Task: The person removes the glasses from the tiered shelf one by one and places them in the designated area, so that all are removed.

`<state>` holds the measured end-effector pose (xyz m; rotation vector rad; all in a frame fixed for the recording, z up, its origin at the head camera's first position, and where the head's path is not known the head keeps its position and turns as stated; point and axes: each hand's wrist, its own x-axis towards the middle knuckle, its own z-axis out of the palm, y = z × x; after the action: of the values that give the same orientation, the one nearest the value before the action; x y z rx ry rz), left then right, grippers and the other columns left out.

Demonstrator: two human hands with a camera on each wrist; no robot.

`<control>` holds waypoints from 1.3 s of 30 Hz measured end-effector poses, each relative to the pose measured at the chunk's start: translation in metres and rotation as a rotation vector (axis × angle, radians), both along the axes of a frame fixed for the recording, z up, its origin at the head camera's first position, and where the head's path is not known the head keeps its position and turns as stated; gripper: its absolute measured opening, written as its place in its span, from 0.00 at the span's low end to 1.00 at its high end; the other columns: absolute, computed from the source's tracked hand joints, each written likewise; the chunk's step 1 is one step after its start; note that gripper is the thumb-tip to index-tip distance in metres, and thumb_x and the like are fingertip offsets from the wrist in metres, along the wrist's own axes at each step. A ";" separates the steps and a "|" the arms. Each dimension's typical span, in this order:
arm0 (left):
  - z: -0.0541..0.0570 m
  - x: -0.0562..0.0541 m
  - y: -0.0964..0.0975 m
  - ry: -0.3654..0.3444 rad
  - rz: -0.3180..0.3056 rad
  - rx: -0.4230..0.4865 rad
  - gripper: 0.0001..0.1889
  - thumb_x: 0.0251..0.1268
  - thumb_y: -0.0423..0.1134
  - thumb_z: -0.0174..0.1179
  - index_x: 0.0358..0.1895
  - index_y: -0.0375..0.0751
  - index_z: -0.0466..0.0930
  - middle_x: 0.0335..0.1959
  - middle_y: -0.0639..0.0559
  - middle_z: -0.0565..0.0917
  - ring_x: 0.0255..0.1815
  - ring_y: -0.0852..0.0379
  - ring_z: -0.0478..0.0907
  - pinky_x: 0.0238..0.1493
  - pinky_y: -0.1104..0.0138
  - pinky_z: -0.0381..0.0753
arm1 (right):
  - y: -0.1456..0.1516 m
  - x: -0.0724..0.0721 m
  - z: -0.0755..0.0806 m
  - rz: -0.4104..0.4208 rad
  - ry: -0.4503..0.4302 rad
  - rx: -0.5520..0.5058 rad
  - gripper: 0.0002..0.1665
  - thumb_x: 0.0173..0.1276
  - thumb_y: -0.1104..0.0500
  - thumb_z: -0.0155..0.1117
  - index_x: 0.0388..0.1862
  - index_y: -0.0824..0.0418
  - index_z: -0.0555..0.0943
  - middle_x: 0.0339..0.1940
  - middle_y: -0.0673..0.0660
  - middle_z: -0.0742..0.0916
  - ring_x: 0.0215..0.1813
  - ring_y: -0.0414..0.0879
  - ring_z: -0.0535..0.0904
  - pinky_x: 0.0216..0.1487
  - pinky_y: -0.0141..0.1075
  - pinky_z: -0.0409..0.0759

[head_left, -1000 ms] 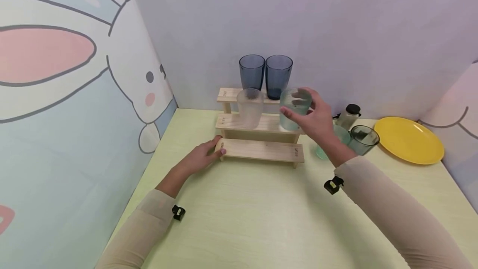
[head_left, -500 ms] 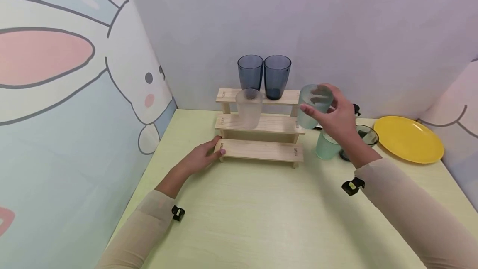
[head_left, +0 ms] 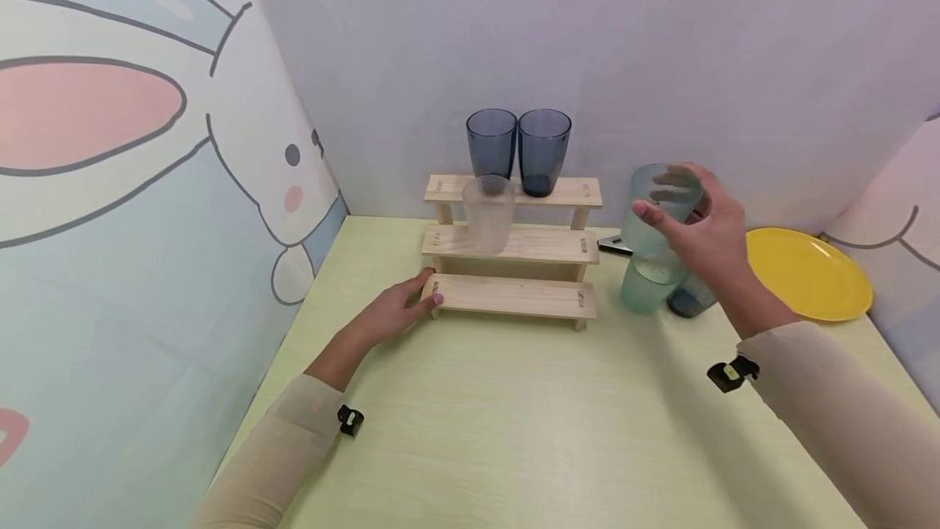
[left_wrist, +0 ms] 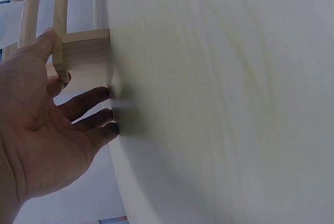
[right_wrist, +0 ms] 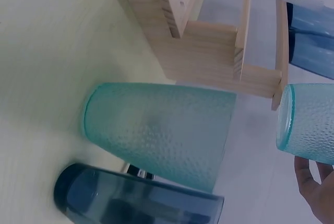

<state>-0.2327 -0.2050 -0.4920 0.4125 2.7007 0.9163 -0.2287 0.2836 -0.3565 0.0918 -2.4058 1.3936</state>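
Observation:
In the head view my right hand [head_left: 708, 227] holds a frosted teal glass [head_left: 646, 215] by its sides, thumb in front. It hangs above a second teal glass [right_wrist: 162, 130], which stands on the table in the right wrist view. A dark blue glass [right_wrist: 141, 198] stands beside that one. My left hand [head_left: 396, 310] grips the left end of a three-step wooden rack [head_left: 514, 296] at its lowest step; thumb and index finger pinch the board in the left wrist view. A clear frosted glass [head_left: 490, 219] is on the middle step.
Two blue glasses [head_left: 543, 149] stand side by side on the top step. A yellow plate [head_left: 815, 276] lies on the table at the far right. Just right of the rack is a small black-and-silver item [head_left: 614, 246], partly hidden. Walls rise behind and to the left.
My right hand has carried the teal glass off the right end of the middle step, rightward to above the other teal glass. The left hand keeps its place on the rack.

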 end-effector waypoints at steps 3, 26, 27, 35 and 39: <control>0.001 -0.001 0.000 -0.005 0.001 0.006 0.48 0.84 0.72 0.51 0.93 0.47 0.50 0.91 0.41 0.60 0.91 0.36 0.58 0.89 0.40 0.60 | 0.013 0.003 0.001 0.001 0.014 -0.001 0.42 0.72 0.50 0.82 0.81 0.41 0.74 0.69 0.42 0.87 0.61 0.24 0.83 0.57 0.15 0.80; 0.000 0.001 0.000 -0.008 0.000 0.009 0.49 0.84 0.72 0.51 0.93 0.46 0.49 0.91 0.40 0.59 0.91 0.36 0.57 0.89 0.40 0.61 | 0.108 0.023 -0.005 -0.152 -0.083 -0.083 0.41 0.72 0.55 0.82 0.80 0.43 0.77 0.57 0.28 0.87 0.54 0.22 0.81 0.48 0.10 0.77; 0.001 0.001 0.000 -0.012 0.001 0.012 0.49 0.83 0.72 0.51 0.93 0.46 0.49 0.91 0.40 0.59 0.91 0.36 0.57 0.89 0.40 0.61 | 0.111 0.023 -0.005 -0.163 -0.087 -0.094 0.41 0.72 0.55 0.82 0.80 0.43 0.77 0.56 0.27 0.88 0.54 0.22 0.82 0.47 0.10 0.77; 0.001 0.002 0.000 -0.013 0.002 0.014 0.49 0.83 0.72 0.51 0.93 0.47 0.50 0.91 0.40 0.59 0.91 0.36 0.57 0.89 0.40 0.61 | 0.130 0.029 -0.015 -0.255 -0.078 -0.079 0.40 0.72 0.53 0.82 0.80 0.41 0.76 0.57 0.25 0.85 0.55 0.21 0.80 0.48 0.08 0.74; 0.001 0.001 0.000 -0.017 0.006 0.014 0.49 0.83 0.72 0.52 0.93 0.47 0.50 0.91 0.41 0.59 0.91 0.37 0.57 0.89 0.41 0.61 | 0.138 0.032 -0.025 -0.261 -0.108 -0.060 0.40 0.73 0.52 0.82 0.80 0.39 0.76 0.54 0.24 0.84 0.56 0.20 0.79 0.45 0.09 0.74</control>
<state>-0.2314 -0.2048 -0.4909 0.3980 2.6831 0.9370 -0.1964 0.4212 -0.3811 -0.3092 -2.3553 1.3772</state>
